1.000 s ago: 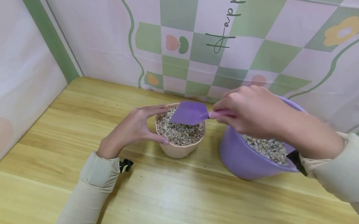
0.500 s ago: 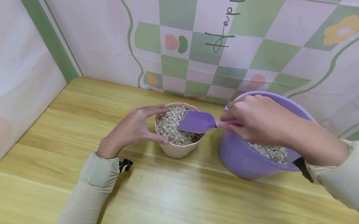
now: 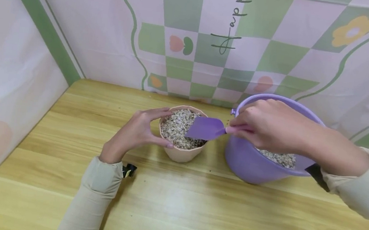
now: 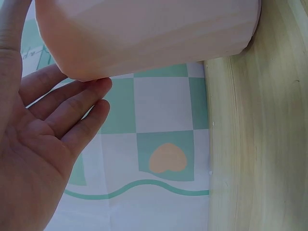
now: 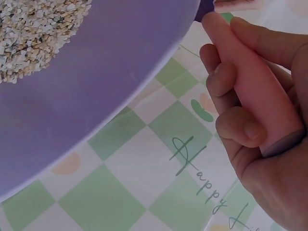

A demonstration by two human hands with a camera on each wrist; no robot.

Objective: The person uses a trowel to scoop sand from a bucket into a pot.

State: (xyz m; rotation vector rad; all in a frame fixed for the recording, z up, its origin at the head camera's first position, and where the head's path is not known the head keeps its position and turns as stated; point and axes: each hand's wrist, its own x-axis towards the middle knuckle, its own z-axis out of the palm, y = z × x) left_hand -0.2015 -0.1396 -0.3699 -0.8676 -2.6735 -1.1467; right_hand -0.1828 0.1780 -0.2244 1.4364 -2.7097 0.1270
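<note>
In the head view my left hand (image 3: 134, 132) steadies a peach flowerpot (image 3: 181, 155) by its left side, thumb at the near rim and fingers at the far rim. In the left wrist view its fingertips touch the pot wall. Pale gravel (image 3: 177, 127) fills the pot almost to the rim. My right hand (image 3: 272, 127) grips the pink handle (image 5: 260, 91) of a small trowel. Its purple blade (image 3: 206, 128) lies tilted over the right part of the pot, the tip at the gravel. The right hand hovers above a purple bucket (image 3: 250, 166).
More gravel (image 3: 280, 158) lies inside the bucket, which stands on the wooden table (image 3: 173, 208) just right of the pot. A checked cloth (image 3: 211, 27) hangs close behind both. A few specks of grit are scattered on the tabletop.
The trowel has moved right and toward the near side, from above the pot's far middle to its right part. The left hand and pot have stayed put.
</note>
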